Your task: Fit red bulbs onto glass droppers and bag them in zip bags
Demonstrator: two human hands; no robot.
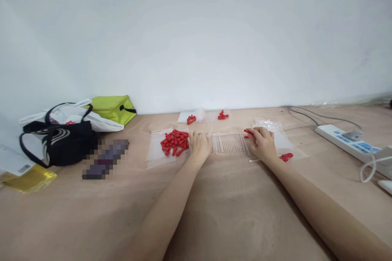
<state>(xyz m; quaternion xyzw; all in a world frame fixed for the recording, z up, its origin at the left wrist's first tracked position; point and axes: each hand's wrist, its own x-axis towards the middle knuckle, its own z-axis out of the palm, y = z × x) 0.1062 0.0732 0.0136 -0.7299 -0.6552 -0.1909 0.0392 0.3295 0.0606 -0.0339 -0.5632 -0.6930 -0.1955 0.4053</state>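
Observation:
A row of thin clear sticks (230, 143) lies side by side between my two hands. My left hand (199, 145) is at the row's left end, fingers curled down close together; what they hold, if anything, is hidden. Beside it a pile of small red rubber-like caps (174, 142) rests on a clear zip bag (152, 153). At the row's right end my right hand (262, 143) is closed, with a red cap (248, 131) at its fingertips. Another red piece shows just below them. Under and behind my right wrist lies a second zip bag (283, 138) with a few red caps (287, 157).
Behind the sticks, flat bags (208, 117) hold two small groups of red caps (223, 115). On the left are a black bag (72, 142), a lime-green bag (107, 108) and a blurred dark object (105, 161). A power strip (346, 142) with cables stands right.

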